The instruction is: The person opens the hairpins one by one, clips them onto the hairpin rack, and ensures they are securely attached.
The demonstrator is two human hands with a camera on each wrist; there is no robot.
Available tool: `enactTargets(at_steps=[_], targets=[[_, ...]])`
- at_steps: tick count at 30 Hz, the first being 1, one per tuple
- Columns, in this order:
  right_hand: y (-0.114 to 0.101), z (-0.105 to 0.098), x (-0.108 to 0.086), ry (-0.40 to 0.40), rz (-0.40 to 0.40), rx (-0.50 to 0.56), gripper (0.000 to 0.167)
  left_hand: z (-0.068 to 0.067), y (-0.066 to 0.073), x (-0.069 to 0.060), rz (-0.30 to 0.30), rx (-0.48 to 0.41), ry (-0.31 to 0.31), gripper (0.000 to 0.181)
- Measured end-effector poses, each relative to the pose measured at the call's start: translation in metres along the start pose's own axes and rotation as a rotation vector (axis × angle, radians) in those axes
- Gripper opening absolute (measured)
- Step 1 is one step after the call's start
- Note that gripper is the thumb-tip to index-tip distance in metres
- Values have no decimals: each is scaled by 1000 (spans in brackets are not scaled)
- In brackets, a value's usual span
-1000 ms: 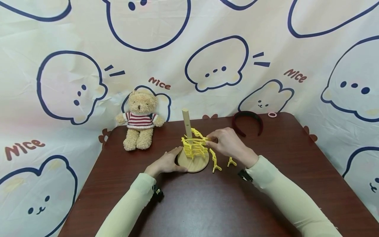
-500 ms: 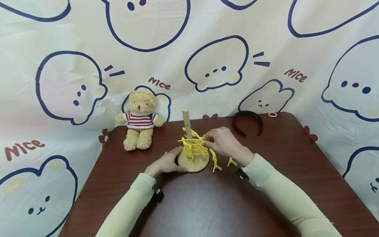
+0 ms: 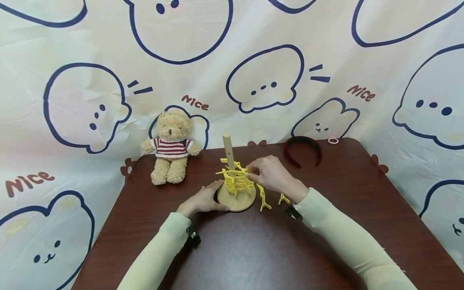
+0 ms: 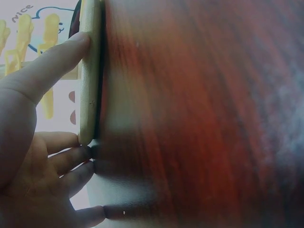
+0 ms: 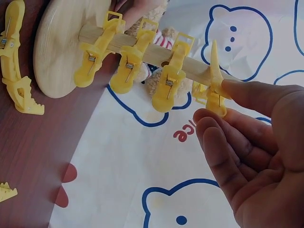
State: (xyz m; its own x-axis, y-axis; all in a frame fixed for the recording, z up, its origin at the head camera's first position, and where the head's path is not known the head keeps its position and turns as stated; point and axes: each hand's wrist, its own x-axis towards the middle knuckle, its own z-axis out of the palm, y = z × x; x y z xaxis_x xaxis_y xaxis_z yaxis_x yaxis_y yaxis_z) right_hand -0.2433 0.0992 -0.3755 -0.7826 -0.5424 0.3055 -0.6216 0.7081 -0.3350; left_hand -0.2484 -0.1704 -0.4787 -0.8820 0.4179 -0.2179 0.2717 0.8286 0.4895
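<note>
A wooden stand has a round base (image 3: 237, 202) and an upright post (image 3: 228, 150), with several yellow hair clips (image 3: 235, 185) clamped along the post. My left hand (image 3: 204, 198) grips the base's left edge, thumb (image 4: 61, 59) on the rim and fingers against the side. Between thumb and fingertips my right hand (image 3: 270, 171) pinches another yellow hair clip (image 5: 216, 71), close to the post above the row of clips. Whether that clip touches the post is hard to tell. Two loose clips lie right of the base, a long one (image 3: 262, 198) and a partly hidden one (image 3: 284, 198).
A teddy bear (image 3: 172, 147) in a striped shirt sits at the table's back left. Towards the back right lie a dark red headband (image 3: 303, 149) and a pink ring (image 3: 333, 141). A printed cloth (image 3: 203, 76) hangs behind the brown table (image 3: 232, 257).
My right hand has moved slightly left towards the post, carrying the pinched clip. My left hand stays on the base, and the loose clips have not moved.
</note>
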Motion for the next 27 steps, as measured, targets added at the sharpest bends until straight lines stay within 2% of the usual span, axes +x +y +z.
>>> enactTargets(at_steps=[10,27], targets=[[-1,3,3,-18,2,-10,20,0,1,-1,-3,-3,-6,109],[3,4,-2,-42,51,23,28,-1,2,-1,-7,-4,-2,109]])
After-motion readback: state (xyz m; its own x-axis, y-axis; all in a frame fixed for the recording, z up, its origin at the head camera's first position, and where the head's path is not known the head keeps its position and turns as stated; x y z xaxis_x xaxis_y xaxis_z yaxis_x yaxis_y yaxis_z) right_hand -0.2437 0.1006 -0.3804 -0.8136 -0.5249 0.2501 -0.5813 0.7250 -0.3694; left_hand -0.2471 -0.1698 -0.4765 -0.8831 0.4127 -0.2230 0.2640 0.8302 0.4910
